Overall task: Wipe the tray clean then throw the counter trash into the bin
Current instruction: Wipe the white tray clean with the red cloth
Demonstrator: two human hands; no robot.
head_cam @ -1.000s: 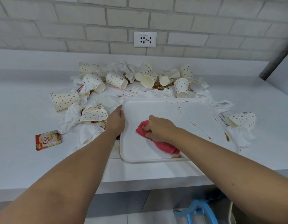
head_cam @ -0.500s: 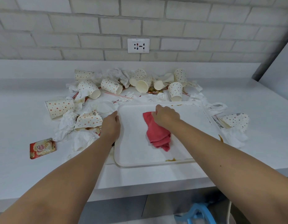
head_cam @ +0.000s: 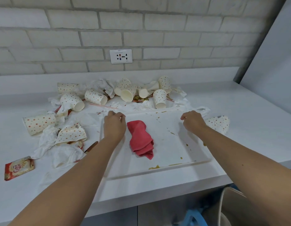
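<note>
A white tray (head_cam: 166, 149) lies on the white counter near its front edge, with brown smears along its near rim (head_cam: 153, 167) and specks on its right half. A crumpled red cloth (head_cam: 141, 141) lies loose on the tray's left half, touched by neither hand. My left hand (head_cam: 114, 126) sits at the tray's far left corner, fingers curled over the rim. At the far right corner, my right hand (head_cam: 193, 122) curls its fingers at the rim. Dotted paper cups (head_cam: 40, 123) and crumpled napkins (head_cam: 48, 141) lie scattered behind and left of the tray.
A red coffee-creamer sachet (head_cam: 19, 167) lies near the counter's front left. A crushed dotted cup (head_cam: 218, 123) sits right of the tray. Below the counter edge at the lower right stand a pale bin (head_cam: 239, 209) and a blue object (head_cam: 195, 217). A wall socket (head_cam: 120, 56) is behind.
My right hand has let go of the red cloth and moved to the tray's far right corner. My left hand slid from the left rim to the far left corner.
</note>
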